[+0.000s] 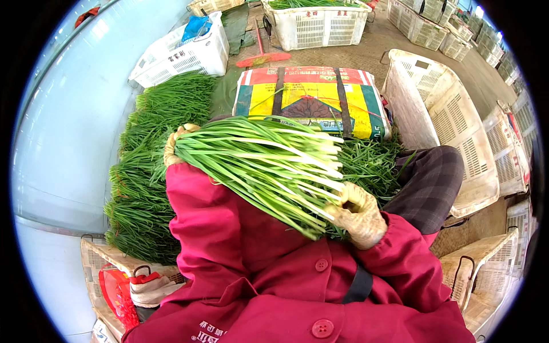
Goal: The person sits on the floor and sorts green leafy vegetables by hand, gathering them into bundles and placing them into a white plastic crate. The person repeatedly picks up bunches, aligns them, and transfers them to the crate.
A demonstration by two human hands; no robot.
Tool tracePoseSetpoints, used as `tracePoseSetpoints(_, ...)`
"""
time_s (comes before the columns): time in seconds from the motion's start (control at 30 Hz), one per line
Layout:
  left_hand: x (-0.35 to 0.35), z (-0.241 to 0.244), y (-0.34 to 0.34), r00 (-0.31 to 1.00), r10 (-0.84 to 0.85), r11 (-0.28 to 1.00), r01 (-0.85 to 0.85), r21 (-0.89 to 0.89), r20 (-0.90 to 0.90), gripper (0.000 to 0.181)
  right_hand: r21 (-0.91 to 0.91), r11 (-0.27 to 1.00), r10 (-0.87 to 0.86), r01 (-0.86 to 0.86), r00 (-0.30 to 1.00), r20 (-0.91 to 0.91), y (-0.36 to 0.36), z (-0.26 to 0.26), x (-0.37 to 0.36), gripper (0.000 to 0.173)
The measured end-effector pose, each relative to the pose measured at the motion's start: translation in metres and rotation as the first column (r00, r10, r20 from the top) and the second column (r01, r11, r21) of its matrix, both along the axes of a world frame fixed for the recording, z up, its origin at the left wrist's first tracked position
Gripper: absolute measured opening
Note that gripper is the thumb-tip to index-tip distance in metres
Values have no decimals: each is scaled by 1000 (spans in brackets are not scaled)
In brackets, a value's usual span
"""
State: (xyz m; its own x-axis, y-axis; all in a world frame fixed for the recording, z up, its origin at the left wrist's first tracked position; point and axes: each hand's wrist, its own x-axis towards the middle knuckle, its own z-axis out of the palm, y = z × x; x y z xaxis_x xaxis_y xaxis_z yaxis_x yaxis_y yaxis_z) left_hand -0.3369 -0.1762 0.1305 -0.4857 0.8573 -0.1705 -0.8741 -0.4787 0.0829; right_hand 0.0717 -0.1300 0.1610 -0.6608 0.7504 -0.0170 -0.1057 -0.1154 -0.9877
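A loose bunch of garlic chives (257, 158) fans out in front of my chest, green leaves to the left and pale stem ends to the right. My left hand (175, 145), in a tan glove, grips the leafy end. At the lower right of the bunch, my right hand (358, 214), in a stained pale glove, has thumb and fingers curled against the pale ends of a few stalks. The upper stem ends look blurred. Beneath the bunch and by my bent knee lies a heap of loose green leaves (371, 165).
Tied chive bundles (150, 171) are stacked along the pale wall at left. Ahead lies a printed, strapped sack (309, 98). A tilted white crate (454, 120) stands at right, another crate (184, 53) holds a blue bag, and a red-headed broom (262, 59) rests on the floor.
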Motion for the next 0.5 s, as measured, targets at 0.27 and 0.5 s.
tracePoseSetpoints(0.27,-29,11,-27,992,80,997,-81,-8,-101,27,629,490,-556,-604,339,759,59,4,61,40)
tracePoseSetpoints(0.5,-10,74,1,970,-197,980,194,38,142,21,341,929,127,-144,989,72,66,19,0,110)
